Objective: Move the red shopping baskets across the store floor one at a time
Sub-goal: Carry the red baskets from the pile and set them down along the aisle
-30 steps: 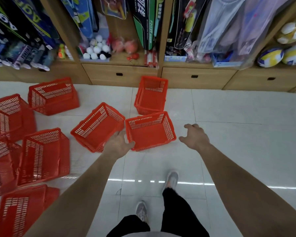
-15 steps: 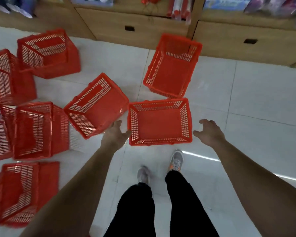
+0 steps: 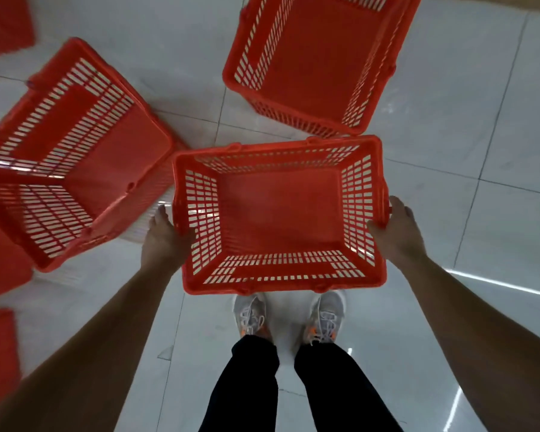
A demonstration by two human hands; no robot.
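An empty red shopping basket stands upright on the white tiled floor right in front of my feet. My left hand grips its left rim, thumb over the edge. My right hand grips its right rim in the same way. A second red basket stands just beyond it, almost touching its far rim. A third red basket lies tilted to the left, close to the left side of the one I hold.
More red baskets show partly at the left edge and top left corner. My grey shoes and black trousers are below the held basket. Bare white floor tiles spread to the right.
I have bent down over the nearest basket. Both hands, spread apart in the air before, have closed in on its two side rims and taken hold.
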